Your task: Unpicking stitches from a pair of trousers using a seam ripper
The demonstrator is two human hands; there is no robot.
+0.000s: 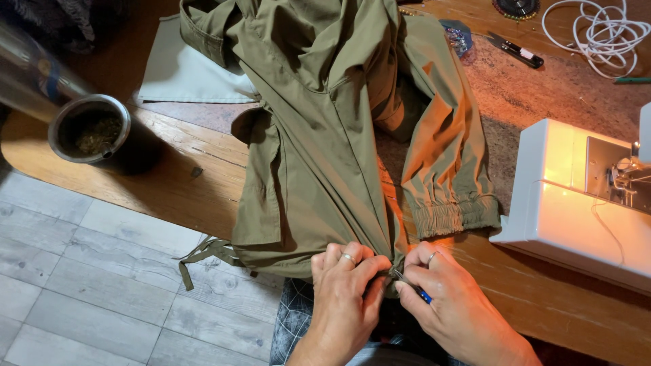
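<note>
Olive-green trousers (319,135): spread on wooden worktop (176,183), hem at 6 o'clock edge. Left hand (346,288): fingers closed, pinching hem fabric. Right hand (447,305): fingers closed around small blue-handled tool (410,286), tip touching the hem. White sewing machine (576,210): 3 o'clock. Metal cup (91,130): 9 o'clock.

An olive green garment (319,135) lies spread across the wooden surface (169,183), its lower edge overhanging the near side. The left hand (346,288) pinches the garment's lower edge; a ring sits on one finger. The right hand (451,298) holds a small metal tool with a blue handle (410,285) against the same edge, just beside the left fingers. A white sewing machine (576,203) stands to the right. A metal cup (91,129) stands at the left. A coiled white cable (600,34) and a pen-like tool (519,51) lie at the far right.
</note>
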